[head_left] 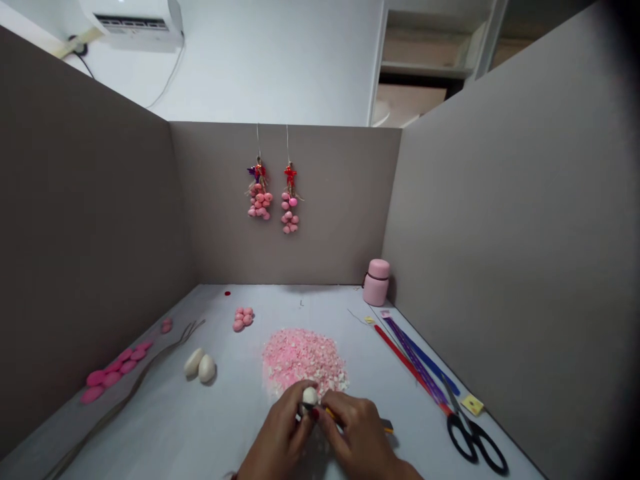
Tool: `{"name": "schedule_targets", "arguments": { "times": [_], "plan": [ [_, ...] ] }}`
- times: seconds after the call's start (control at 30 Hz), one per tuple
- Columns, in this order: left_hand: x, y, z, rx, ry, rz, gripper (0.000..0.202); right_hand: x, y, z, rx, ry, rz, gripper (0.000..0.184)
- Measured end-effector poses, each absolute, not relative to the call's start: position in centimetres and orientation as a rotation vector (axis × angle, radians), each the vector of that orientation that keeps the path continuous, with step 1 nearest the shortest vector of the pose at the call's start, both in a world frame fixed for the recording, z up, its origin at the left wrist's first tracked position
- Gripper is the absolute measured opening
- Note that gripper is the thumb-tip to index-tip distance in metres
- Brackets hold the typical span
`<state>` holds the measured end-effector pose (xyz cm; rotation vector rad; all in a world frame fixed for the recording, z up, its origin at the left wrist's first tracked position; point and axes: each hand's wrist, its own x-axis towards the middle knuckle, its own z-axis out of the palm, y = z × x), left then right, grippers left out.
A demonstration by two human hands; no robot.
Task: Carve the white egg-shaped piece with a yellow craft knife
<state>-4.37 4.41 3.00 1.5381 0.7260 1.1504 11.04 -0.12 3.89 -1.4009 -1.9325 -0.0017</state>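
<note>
My left hand pinches a small white rounded piece between thumb and fingertips, just in front of a heap of pink and white shavings. Wrapped in my right hand is a yellow and dark craft knife; its rear end sticks out to the right, and its front end is close against the white piece. How deep the blade sits is too small to tell. To the left lie two larger white egg-shaped pieces. Behind them is a cluster of small pink balls.
Along the left wall lie flat pink ovals and long dry stems. Black-handled scissors, red, purple and blue ribbons and a pink flask line the right. Two pink-ball ornaments hang on the back panel.
</note>
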Motion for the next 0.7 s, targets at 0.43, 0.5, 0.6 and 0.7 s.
{"name": "schedule_targets", "arguments": {
  "times": [0.43, 0.5, 0.6, 0.7],
  "plan": [
    [-5.6, 3.4, 1.9, 1.29, 0.766, 0.982, 0.044, 11.9, -0.3, 1.8, -1.335, -1.999, 0.004, 0.039],
    [-5.7, 3.6, 1.8, 1.27, 0.707, 0.934, 0.04, 12.0, -0.4, 1.7, -1.348, -2.0, 0.053, 0.037],
    [-5.6, 4.1, 1.7, 1.211, 0.568, 0.847, 0.034, 11.9, -0.6, 1.6, -1.371, -2.006, 0.086, 0.035],
    [-5.3, 4.5, 1.0, 1.22, 0.524, 0.849, 0.032, 11.9, -0.7, 1.5, -1.4, -2.002, 0.068, 0.037]
  ]
}}
